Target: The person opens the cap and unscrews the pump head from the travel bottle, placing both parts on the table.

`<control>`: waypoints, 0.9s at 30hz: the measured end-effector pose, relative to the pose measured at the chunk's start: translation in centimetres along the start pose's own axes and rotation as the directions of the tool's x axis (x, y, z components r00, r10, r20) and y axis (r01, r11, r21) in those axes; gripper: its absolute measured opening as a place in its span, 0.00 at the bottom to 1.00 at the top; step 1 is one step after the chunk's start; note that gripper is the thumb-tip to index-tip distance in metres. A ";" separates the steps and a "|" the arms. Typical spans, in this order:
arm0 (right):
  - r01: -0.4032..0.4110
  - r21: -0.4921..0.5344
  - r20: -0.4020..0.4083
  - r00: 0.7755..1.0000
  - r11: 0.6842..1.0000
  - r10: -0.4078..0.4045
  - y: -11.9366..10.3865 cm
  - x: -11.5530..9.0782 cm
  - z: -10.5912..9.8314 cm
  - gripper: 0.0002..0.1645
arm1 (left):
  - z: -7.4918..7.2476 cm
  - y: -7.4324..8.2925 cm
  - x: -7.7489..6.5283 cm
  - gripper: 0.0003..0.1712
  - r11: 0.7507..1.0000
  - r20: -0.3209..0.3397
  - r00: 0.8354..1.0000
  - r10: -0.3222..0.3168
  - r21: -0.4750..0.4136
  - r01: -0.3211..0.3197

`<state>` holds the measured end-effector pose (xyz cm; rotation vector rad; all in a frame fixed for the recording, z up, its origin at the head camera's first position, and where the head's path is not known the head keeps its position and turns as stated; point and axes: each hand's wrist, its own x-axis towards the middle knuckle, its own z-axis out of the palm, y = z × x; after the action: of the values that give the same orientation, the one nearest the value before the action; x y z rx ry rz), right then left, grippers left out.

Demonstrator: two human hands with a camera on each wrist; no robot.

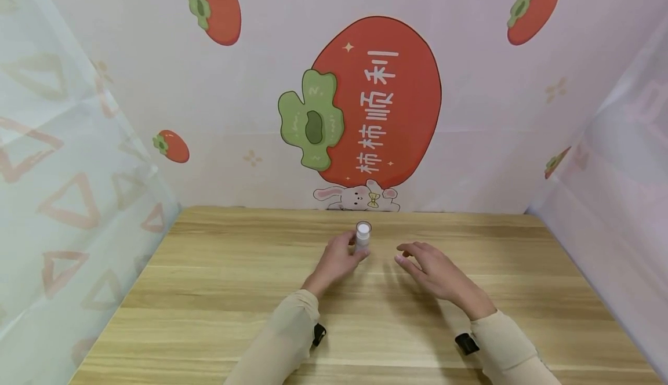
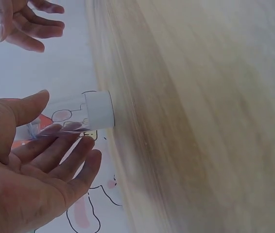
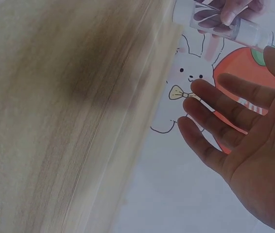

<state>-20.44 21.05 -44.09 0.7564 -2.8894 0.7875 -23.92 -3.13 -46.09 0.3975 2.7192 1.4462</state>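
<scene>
ops: where's the bottle?

me: clear bottle (image 1: 363, 238), white base (image 2: 100, 109) down, standing upright toward the far side of the tabletop (image 1: 182, 292), in front of the rabbit print (image 1: 360, 198). can't tell if the base touches the wood or hangs just over it.

ops: left grip?

me: left grip (image 1: 336, 260) is lightly pinching the bottle, thumb (image 2: 33, 108) on the near side, fingers (image 2: 77, 164) behind. outer fingers look fanned off it. pressure: can't tell.

ops: failure modes there?

me: slip, mostly. smooth clear wall, few contacts; too light and it slides or twists in my fingers. if the base is down and i pull sideways, it could tip, since it's tall and narrow.

ops: right grip?

me: right grip (image 1: 435, 272) is spread, holding nothing, well apart from the bottle on its right. risk is a bad approach: come in low or fast and my fingertips knock the bottle before i get any hold.

ops: surroundings?

me: back wall (image 1: 469, 112) is close behind; overreach and my knuckles could hit it. black strap piece (image 1: 467, 344) at my right sleeve (image 1: 503, 338) could drag on the tabletop if that wrist drops.
</scene>
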 end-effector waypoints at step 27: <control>-0.011 0.031 -0.002 1.000 0.999 0.011 -0.8 0.0 -0.3 0.33 | -1.7 2.1 -1.8 0.26 0.997 -0.027 0.997 0.072 0.010 -0.072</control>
<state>-20.06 20.59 -43.47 0.7430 -2.8885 0.8356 -22.00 -3.76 -43.55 0.4844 2.7617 1.4671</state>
